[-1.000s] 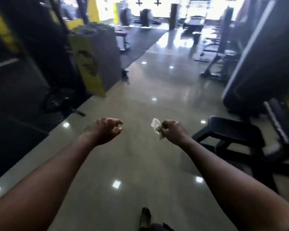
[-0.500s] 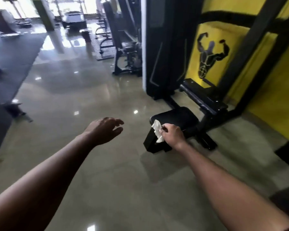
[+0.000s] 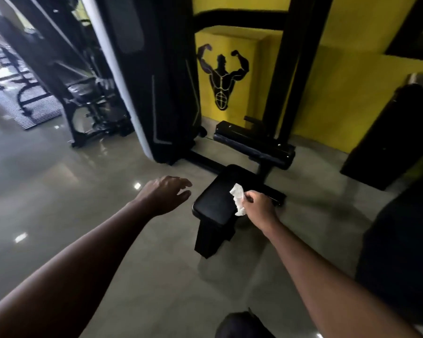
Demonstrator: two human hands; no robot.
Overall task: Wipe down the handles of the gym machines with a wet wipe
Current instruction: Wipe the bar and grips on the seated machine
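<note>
1. The right hand (image 3: 258, 209) pinches a crumpled white wet wipe (image 3: 238, 199) at frame centre, over the black padded seat (image 3: 214, 203) of a gym machine (image 3: 156, 81).
2. The left hand (image 3: 165, 193) hovers left of it, fingers loosely spread (holding nothing).
3. A bodybuilder emblem (image 3: 222, 76) marks the yellow wall (image 3: 352, 81), upper centre.

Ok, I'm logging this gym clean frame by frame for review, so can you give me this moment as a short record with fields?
place: glossy floor beside a yellow wall bearing a black bodybuilder figure
machine: black seat pad ahead, tall black weight-stack cover behind it
right hand: pinches a crumpled white wet wipe, seen over the seat pad; contact unclear
left hand: open, holds nothing, left of the pad
handles: none plainly in view
</note>
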